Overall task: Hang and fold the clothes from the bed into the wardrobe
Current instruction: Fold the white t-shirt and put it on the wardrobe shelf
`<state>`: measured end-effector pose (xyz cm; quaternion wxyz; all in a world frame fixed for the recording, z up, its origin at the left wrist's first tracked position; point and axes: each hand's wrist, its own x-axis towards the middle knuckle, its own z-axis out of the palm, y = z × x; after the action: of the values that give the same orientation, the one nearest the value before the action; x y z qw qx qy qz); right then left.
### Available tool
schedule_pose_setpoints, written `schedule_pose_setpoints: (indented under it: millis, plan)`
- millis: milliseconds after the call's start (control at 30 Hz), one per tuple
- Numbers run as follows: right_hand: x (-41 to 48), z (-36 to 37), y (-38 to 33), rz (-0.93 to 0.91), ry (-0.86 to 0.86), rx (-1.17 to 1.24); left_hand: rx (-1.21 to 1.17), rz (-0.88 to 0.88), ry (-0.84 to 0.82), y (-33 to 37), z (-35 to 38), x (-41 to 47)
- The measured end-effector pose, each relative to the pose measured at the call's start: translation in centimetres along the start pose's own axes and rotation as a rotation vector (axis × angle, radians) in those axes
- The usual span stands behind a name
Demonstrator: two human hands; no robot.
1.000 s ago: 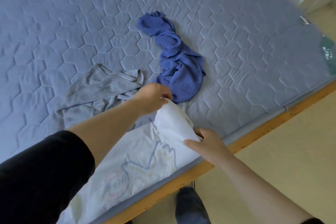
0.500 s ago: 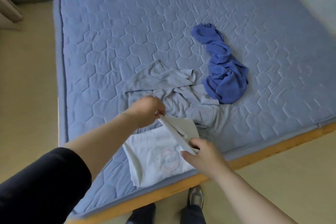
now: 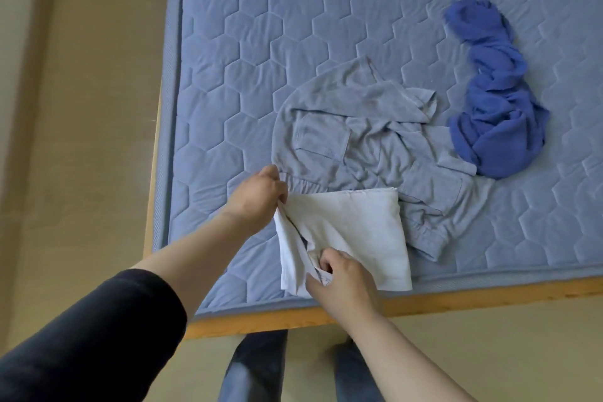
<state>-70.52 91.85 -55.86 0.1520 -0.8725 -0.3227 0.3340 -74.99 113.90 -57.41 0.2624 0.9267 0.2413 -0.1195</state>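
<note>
A white T-shirt (image 3: 359, 232) lies folded over on itself near the front edge of the blue quilted mattress (image 3: 277, 42). My left hand (image 3: 257, 196) pinches its upper left corner. My right hand (image 3: 342, 281) grips the lower left edge, fingers curled into the cloth. Just behind the shirt lie crumpled grey shorts (image 3: 359, 127), partly covered by it. A bunched blue garment (image 3: 496, 101) sits farther right on the mattress.
The wooden bed frame (image 3: 456, 300) runs along the front and left sides of the mattress. Beige floor (image 3: 98, 108) lies to the left and in front. My legs in dark trousers (image 3: 254, 369) stand against the frame.
The white T-shirt's flap has been carried over to the left, so the shirt lies folded narrower with its print hidden. Both hands moved left with it, and my view shifted left.
</note>
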Motion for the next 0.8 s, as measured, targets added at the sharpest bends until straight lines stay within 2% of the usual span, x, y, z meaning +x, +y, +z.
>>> schedule_pose_setpoints:
  millis: [133, 233, 333, 467, 500, 567, 633, 667, 700, 800]
  plan:
    - [1.1, 3.3, 0.3, 0.01, -0.03, -0.006, -0.195, -0.173, -0.114, -1.4, 3.1, -0.1]
    - [1.8, 4.7, 0.6, 0.037, -0.075, 0.014, -0.405, -0.308, -0.058, -1.5, 4.4, -0.5]
    - [2.0, 5.2, 0.8, 0.059, -0.153, 0.052, -0.518, -0.409, -0.011, -1.5, 5.4, -0.8]
    - [1.6, 4.6, 0.3, 0.081, -0.299, 0.209, -0.685, -0.563, 0.034, -0.7, 6.8, -1.6]
    - [1.5, 4.2, 0.3, 0.071, -0.26, 0.227, -0.748, -0.629, 0.026, -0.5, 7.0, -1.9]
    - [1.6, 3.2, 0.7, 0.056, -0.062, 0.196, -0.844, -0.743, -0.056, 0.2, 7.4, -2.4]
    - [1.8, 2.0, 1.6, 0.063, 0.135, 0.075, -0.876, -0.774, -0.165, 0.8, 7.7, -2.9]
    - [1.9, 1.4, 2.1, 0.088, 0.169, 0.027, -0.875, -0.769, -0.196, 1.1, 8.0, -3.1]
    - [2.0, 1.0, 2.6, 0.124, 0.138, 0.004, -0.867, -0.756, -0.208, 1.3, 8.4, -3.2]
    - [2.1, 1.0, 3.8, 0.254, -0.173, 0.075, -0.851, -0.73, -0.197, 1.9, 9.0, -3.7]
